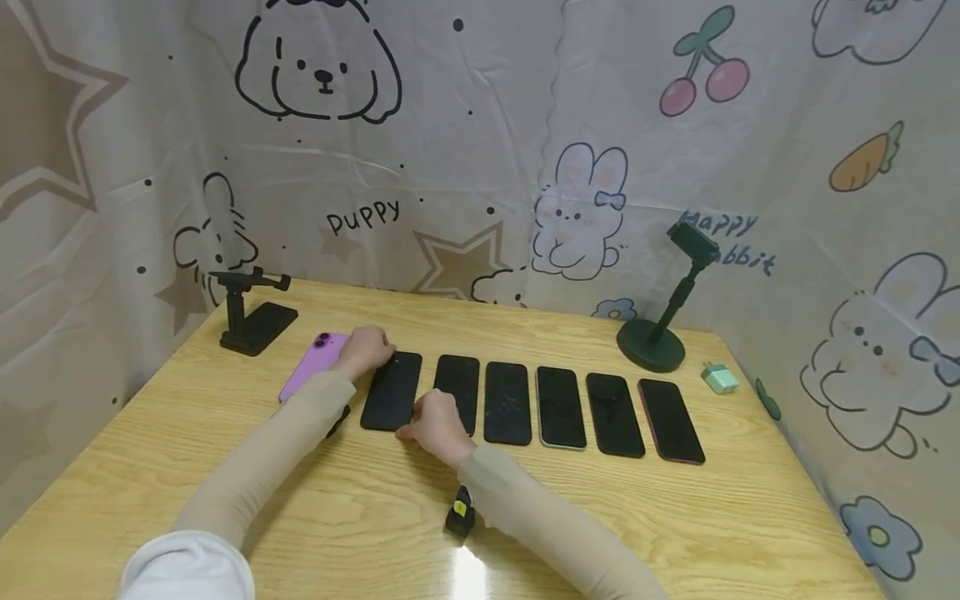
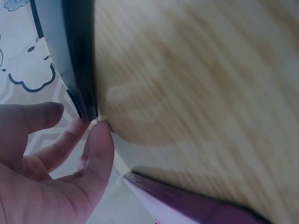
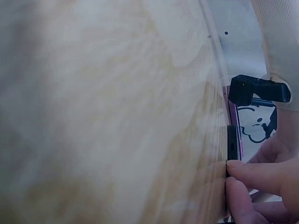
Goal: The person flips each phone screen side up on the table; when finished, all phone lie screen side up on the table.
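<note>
A black-screened phone (image 1: 393, 392) lies flat on the wooden table, the leftmost of a row of dark phones. At its far left corner my left hand (image 1: 364, 351) touches the edge with its fingertips. The left wrist view shows the thumb (image 2: 44, 114) held off the phone (image 2: 77, 51). My right hand (image 1: 437, 425) pinches the near right corner with thumb and forefinger. Its fingertips (image 3: 236, 169) sit low against the phone's end (image 3: 232, 142) in the right wrist view. To the left, partly behind my left wrist, lies a purple phone (image 1: 315, 362), camera side up.
Several more phones (image 1: 507, 402) continue the row to the right. A black folding stand (image 1: 251, 317) is at the back left. A round-based stand (image 1: 651, 343) and a pale green charger plug (image 1: 720, 378) stand at the back right. Printed curtains (image 1: 450, 167) hang behind the table.
</note>
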